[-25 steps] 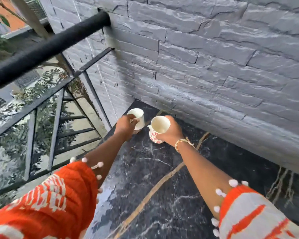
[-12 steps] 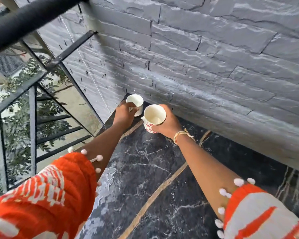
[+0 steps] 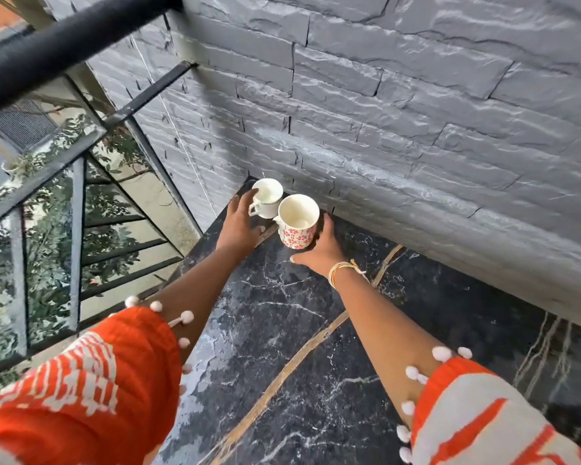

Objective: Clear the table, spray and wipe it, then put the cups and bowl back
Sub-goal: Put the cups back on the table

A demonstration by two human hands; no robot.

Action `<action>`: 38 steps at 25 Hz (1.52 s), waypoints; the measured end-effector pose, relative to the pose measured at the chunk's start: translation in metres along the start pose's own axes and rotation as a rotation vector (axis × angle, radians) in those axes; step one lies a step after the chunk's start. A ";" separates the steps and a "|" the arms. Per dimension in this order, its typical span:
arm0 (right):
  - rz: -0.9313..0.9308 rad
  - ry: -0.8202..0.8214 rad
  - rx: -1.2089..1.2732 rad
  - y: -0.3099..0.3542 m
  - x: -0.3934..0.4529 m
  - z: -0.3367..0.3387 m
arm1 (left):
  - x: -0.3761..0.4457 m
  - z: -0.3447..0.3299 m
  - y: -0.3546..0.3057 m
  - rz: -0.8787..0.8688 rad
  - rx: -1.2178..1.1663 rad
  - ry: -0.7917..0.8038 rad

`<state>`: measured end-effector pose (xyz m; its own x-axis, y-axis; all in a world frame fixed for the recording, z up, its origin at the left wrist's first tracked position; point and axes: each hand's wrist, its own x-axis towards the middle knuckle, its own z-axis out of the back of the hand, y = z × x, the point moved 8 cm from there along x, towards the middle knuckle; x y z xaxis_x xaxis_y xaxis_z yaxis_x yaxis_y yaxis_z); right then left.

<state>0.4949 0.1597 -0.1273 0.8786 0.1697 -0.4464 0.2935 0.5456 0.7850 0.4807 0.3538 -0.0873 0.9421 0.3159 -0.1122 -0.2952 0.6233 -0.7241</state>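
Now that both cups stand on the black marble table (image 3: 282,330) in its far corner, the left hand (image 3: 237,223) has let go of the plain white cup (image 3: 267,198), fingers straight, and the right hand (image 3: 319,248) loosely cradles the red-flowered cup (image 3: 297,220). The bowl is not in view.

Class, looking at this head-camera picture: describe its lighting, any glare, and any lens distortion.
Head view: soft, even daylight; pale sheen on the dark marble table near its left edge; the black railing and wall courses bow from the wide-angle lens; both cups look sharp.
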 end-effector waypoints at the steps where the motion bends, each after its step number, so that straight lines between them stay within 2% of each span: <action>1: -0.036 0.020 -0.013 -0.007 -0.005 -0.004 | -0.013 -0.001 0.001 0.019 0.040 0.004; 6: -0.150 0.089 -0.005 -0.036 -0.065 -0.017 | -0.111 -0.021 0.008 0.089 0.101 0.103; 9: -0.100 0.153 -0.014 -0.050 -0.128 -0.022 | -0.186 -0.024 0.009 0.102 0.103 0.123; 12: -0.021 0.224 -0.092 -0.064 -0.206 -0.034 | -0.270 -0.014 0.014 0.123 0.102 0.062; 15: 0.032 0.218 -0.146 -0.082 -0.273 -0.053 | -0.354 -0.010 0.028 0.170 0.116 0.070; 22: 0.072 0.371 -0.182 -0.116 -0.399 -0.131 | -0.511 0.011 0.079 0.262 0.222 0.122; 32: 0.129 0.617 -0.381 -0.160 -0.516 -0.301 | -0.679 0.089 0.248 0.497 0.215 -0.008; 38: 0.248 0.631 -0.519 -0.197 -0.562 -0.395 | -0.738 0.101 0.371 0.661 0.215 -0.070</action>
<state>-0.2054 0.2812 -0.2009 0.4751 0.6750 -0.5644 -0.2249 0.7133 0.6638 -0.3405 0.4236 -0.2043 0.5435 0.7186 -0.4338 -0.8350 0.4096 -0.3676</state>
